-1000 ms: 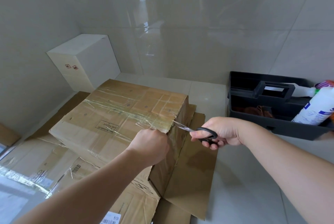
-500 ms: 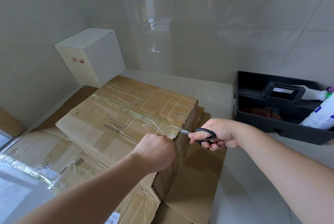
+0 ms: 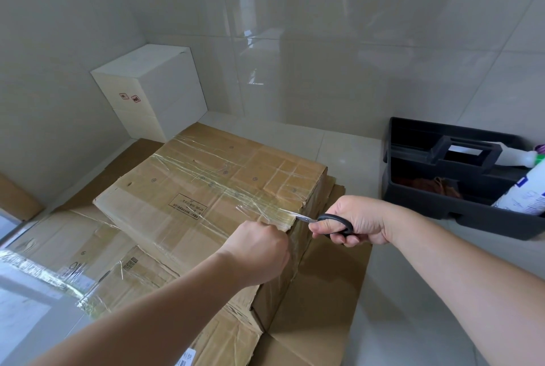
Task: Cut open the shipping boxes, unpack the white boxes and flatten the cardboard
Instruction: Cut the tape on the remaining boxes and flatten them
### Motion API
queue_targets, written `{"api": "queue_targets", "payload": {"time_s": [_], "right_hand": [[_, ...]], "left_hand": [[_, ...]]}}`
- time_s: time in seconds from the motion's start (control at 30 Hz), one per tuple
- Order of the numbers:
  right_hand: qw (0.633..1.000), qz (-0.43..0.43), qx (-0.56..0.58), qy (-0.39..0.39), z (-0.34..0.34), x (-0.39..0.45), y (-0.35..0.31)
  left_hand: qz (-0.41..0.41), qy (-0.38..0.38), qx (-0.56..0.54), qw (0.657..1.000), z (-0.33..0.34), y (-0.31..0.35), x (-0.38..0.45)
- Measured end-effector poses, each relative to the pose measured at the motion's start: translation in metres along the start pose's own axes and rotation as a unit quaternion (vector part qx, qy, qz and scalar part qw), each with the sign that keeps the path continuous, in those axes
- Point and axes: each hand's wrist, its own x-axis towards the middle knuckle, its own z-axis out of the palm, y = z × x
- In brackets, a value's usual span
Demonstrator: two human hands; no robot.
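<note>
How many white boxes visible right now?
2, stacked in the far left corner against the wall: the top white box and the lower white box under it. More may be inside the taped shipping box, still sealed.

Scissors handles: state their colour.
Black, on the scissors held by the right hand; head view.

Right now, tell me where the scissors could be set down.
Bare grey floor tiles lie between the taped brown cardboard box, the black plastic caddy and the wall. More bare floor lies right of the flattened cardboard. Left is crowded with cardboard and white boxes.
</note>
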Motion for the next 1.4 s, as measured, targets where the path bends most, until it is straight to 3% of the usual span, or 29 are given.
{"api": "queue_targets", "payload": {"time_s": [0.27,0.7,1.0,1.17,1.4], "right_hand": [[0.998,0.039,-0.024,-0.048,-0.004,-0.005,-0.008],[0.998,0.003,-0.059,-0.008,-0.005,-0.009,-0.013],[0.992,0.045,-0.103,-0.050,-0.009,-0.020,-0.020],[0.990,0.086,-0.084,-0.080,-0.015,-0.024,-0.019],[0.996,0.077,-0.027,-0.043,-0.012,-0.023,-0.020]], "left_hand": [[0.015,-0.019,-0.001,1.000,-0.003,0.006,-0.005],[0.026,-0.051,0.003,0.998,-0.010,0.012,-0.003],[0.044,-0.063,-0.003,0.997,-0.011,0.019,-0.002],[0.058,-0.065,-0.007,0.996,-0.012,0.026,-0.003],[0.059,-0.044,-0.031,0.997,-0.007,0.030,-0.002]]}}
